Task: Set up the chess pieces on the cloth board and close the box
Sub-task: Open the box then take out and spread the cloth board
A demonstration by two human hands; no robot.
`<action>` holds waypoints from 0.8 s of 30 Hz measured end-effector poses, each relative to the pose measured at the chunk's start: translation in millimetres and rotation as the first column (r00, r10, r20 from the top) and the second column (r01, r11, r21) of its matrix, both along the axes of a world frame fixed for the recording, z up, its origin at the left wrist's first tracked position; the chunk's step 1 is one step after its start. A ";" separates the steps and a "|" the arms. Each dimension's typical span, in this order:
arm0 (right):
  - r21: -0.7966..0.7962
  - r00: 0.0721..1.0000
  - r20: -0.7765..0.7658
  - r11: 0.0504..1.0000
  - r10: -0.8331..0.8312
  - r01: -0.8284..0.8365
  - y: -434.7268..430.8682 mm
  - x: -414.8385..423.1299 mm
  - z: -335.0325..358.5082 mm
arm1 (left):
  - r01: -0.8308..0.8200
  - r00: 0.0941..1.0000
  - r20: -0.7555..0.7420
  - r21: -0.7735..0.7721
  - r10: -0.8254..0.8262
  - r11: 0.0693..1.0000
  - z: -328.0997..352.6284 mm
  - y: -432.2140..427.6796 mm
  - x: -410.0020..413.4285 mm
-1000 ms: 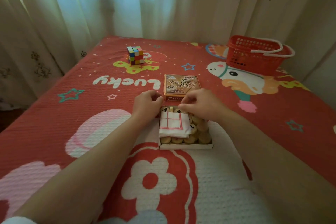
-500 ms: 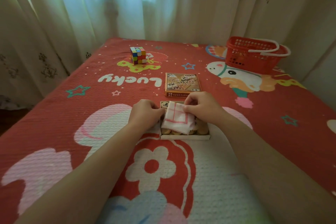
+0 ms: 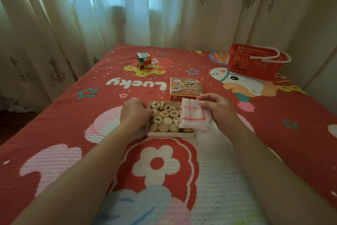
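Observation:
An open cardboard box (image 3: 170,135) sits on the bed in front of me, filled with several round wooden chess pieces (image 3: 165,116). My right hand (image 3: 218,109) pinches the folded white cloth board (image 3: 193,117) with red lines, lifted over the box's right side and hiding the pieces beneath it. My left hand (image 3: 135,113) grips the box's left wall. The orange box lid (image 3: 186,88) lies flat just behind the box.
A multicoloured puzzle cube (image 3: 144,60) stands at the far left of the red patterned bed cover (image 3: 73,115). A red plastic basket (image 3: 255,60) with white handles is at the far right. Curtains hang behind the bed.
My right hand has lifted the folded cloth off the pieces and carried it to the right, uncovering the left part of the box. My left hand stays on the box.

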State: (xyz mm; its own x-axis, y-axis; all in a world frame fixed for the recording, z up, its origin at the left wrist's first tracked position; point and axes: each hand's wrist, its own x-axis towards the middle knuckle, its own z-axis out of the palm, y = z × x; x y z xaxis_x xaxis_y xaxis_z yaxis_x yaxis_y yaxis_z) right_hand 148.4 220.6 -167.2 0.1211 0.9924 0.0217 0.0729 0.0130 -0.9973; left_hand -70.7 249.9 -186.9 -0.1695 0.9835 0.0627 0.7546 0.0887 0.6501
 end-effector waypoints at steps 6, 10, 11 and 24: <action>-0.030 1.000 -0.016 0.999 -0.021 0.020 -0.7 -6.0 -5.7 | -0.088 0.993 -0.079 -0.002 0.087 0.996 5.2 15.4 -42.3; -0.047 1.000 -0.020 0.999 -0.013 0.012 -0.8 -8.7 -9.0 | -0.154 0.984 -0.083 0.024 0.155 0.988 3.3 22.5 -56.6; -0.054 1.000 -0.018 0.999 -0.010 0.009 -0.7 -9.0 -10.4 | -0.164 0.982 -0.088 0.029 0.166 0.986 2.4 23.8 -59.2; -0.079 1.000 -0.008 0.997 -0.017 0.016 0.3 -7.6 -16.1 | 0.090 0.995 -0.064 0.391 -0.070 0.916 14.5 2.1 -4.8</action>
